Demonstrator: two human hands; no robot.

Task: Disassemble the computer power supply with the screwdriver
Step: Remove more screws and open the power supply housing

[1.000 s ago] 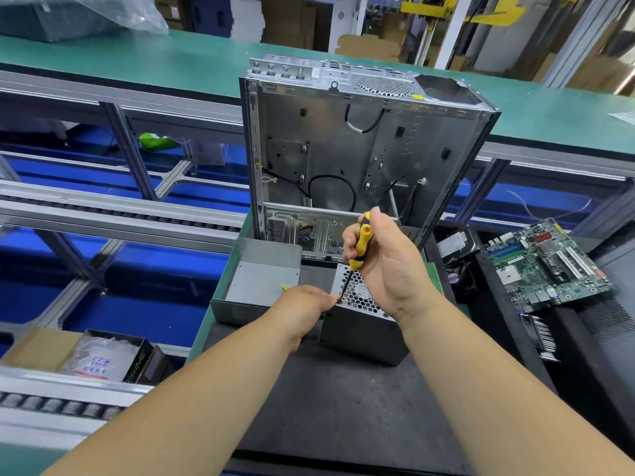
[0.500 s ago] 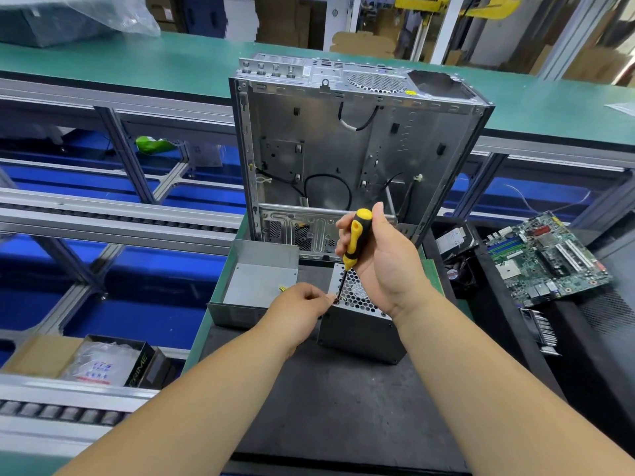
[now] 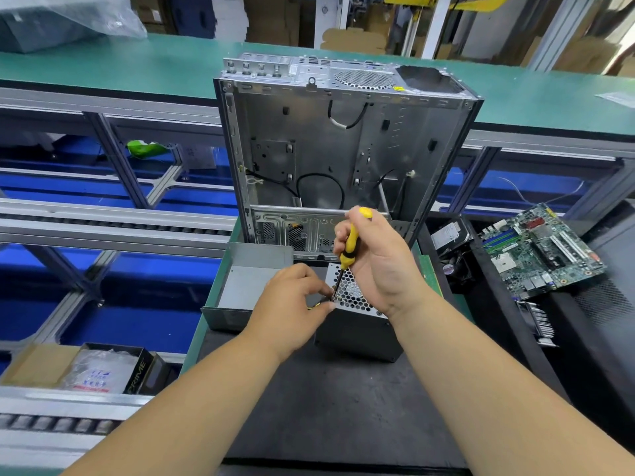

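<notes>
Right hand [image 3: 381,266] closed in a full grip around the yellow-and-black handle of the screwdriver [image 3: 348,247], its thumb resting near the handle's cap, the shaft angling down and to the left so the tip meets the near-left corner of the power supply's [image 3: 357,324] perforated top grille. Left hand [image 3: 295,300] rests against the unit's left edge, its fingers curled in and pinched together right at the screwdriver tip; whether they hold a screw cannot be told. The power supply, a dark metal box with a honeycomb vent, stands on the black mat [image 3: 336,400] covering the counter [image 3: 192,341], just in front of an upright, stripped desktop computer case [image 3: 343,142] with loose black cables inside. An open grey metal cover [image 3: 247,283] lies just to the left of the unit, partly behind the left hand. To the right, a green motherboard [image 3: 539,250] sits on dark equipment, with a hard drive [image 3: 446,235] beside it. At lower left, a cardboard box [image 3: 86,367] holds a plastic bag.

Compared with half a second before, the right hand sits a little higher on the handle, covering more of the yellow grip, while the tip stays at the same corner and the left hand remains pinched beside it.
</notes>
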